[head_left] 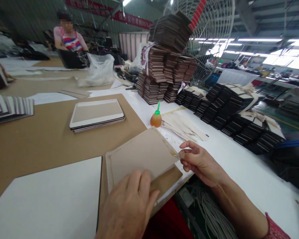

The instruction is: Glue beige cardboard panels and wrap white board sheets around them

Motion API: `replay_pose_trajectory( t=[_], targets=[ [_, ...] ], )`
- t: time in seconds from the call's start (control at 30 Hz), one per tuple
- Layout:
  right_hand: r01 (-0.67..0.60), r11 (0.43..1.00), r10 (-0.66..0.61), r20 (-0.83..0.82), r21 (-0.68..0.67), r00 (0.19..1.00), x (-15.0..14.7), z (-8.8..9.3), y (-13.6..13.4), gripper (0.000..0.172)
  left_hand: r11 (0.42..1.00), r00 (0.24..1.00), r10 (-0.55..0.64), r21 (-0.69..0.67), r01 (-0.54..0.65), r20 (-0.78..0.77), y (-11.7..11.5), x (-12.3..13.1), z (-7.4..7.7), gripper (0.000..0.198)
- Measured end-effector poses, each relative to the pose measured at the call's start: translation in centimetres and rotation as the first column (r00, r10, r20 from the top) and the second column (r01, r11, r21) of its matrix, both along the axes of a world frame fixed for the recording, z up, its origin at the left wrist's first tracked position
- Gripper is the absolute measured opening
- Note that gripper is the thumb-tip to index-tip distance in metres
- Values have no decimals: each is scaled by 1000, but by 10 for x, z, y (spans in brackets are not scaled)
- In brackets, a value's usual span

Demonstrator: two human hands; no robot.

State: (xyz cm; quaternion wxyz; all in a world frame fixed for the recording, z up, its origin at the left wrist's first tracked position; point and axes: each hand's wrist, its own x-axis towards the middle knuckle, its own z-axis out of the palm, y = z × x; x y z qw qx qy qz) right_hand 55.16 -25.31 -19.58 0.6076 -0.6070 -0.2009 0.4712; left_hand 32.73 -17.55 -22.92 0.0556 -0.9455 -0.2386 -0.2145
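Note:
A beige rectangular panel [142, 151] with a glossy, glue-like band along its edges lies near the table's front edge. My right hand [198, 162] pinches the panel's right corner, beside a yellowish wet patch. That corner appears raised off the brown board. My left hand [129, 202] rests on the panel's near side, fingers laid over it and thumb apart. To the left lies a large white panel [57, 199] with a dark edge. Beyond the beige panel stands a squeeze bottle [156, 119] of amber liquid with a green nozzle.
A small stack of white-and-beige panels [97, 114] sits on the brown board [47, 142]. Off-white strips [183, 126] lie behind the bottle. Tall brown bundles [161, 66] and black bundles [234, 103] line the far right. A fan stands behind. Another person [69, 38] is at the back left.

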Motion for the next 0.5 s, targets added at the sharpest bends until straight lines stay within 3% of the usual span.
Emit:
replay_pose_trajectory(
  t=[0.1, 0.23, 0.37, 0.5],
  targets=[
    [-23, 998, 22, 16, 62, 1000, -5, 7, -4, 37, 995, 996, 41, 98, -34, -74, -1, 19, 7, 31],
    [-29, 987, 20, 55, 156, 998, -14, 17, -5, 33, 975, 996, 23, 221, -2, -91, 4, 16, 13, 30],
    [-10, 971, -15, 102, 239, 995, -26, 31, -2, 27, 936, 998, 63, 348, -48, -31, 20, -3, 36, 27],
    [-104, 970, 55, 218, 221, 974, -31, 38, 2, 23, 873, 961, 231, 404, -275, 154, 48, -42, 68, 8]
  ],
)
